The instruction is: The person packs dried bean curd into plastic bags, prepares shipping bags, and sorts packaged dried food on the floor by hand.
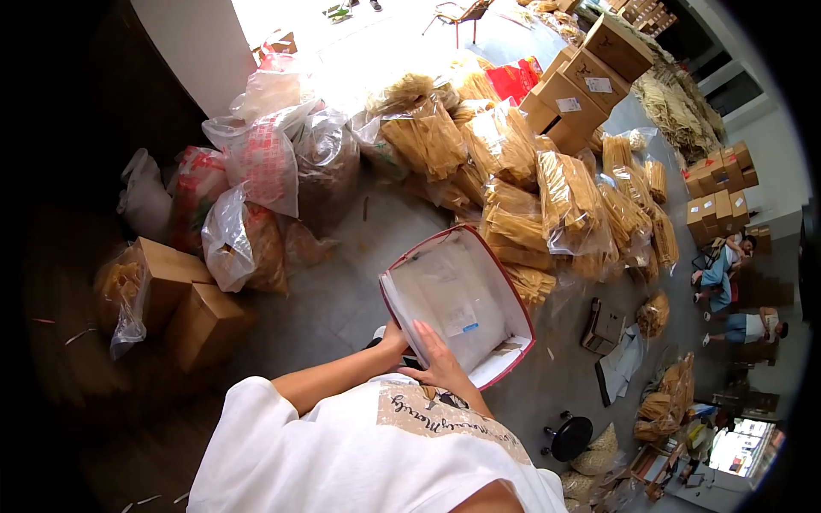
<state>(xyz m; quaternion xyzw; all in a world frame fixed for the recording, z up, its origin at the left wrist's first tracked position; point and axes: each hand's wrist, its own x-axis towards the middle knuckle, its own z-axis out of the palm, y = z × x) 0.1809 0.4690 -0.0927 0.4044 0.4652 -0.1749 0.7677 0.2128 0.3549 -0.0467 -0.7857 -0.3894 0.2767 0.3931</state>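
Note:
Held in front of my white shirt is an open box with a red rim and white inside walls. Clear plastic bags, apparently a flat stack with a small blue-marked label, fill much of it. My left hand is at the box's near left side, its fingers partly hidden behind the edge. Over the near edge reaches my right hand, its fingers lying on the plastic inside and its thumb side against the box. Both hands appear to support the box.
Clear bags of tan dried strips are heaped ahead. Stuffed plastic sacks and cardboard boxes stand left. More cartons are stacked beyond. A black stool is right, and two people are farther off.

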